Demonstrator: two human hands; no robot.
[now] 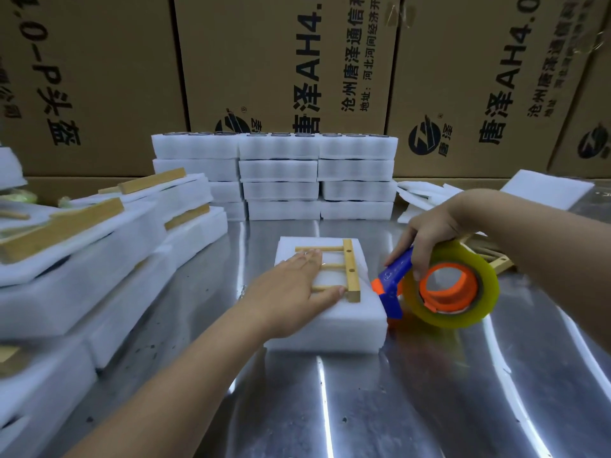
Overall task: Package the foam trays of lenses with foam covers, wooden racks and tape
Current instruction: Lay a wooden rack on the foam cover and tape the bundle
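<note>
At nine o'clock on the steel table, finished packs lie stacked, white foam with wooden strips on top. At twelve o'clock stand piles of foam trays, with cardboard boxes behind. Dead centre sits the foam pack, a wooden rack lying on its cover. The left hand lies flat on rack and foam, fingers straight. At three o'clock the right hand grasps a tape dispenser, its nose at the pack's right edge. Spare racks and foam sheets lie toward two o'clock.
</note>
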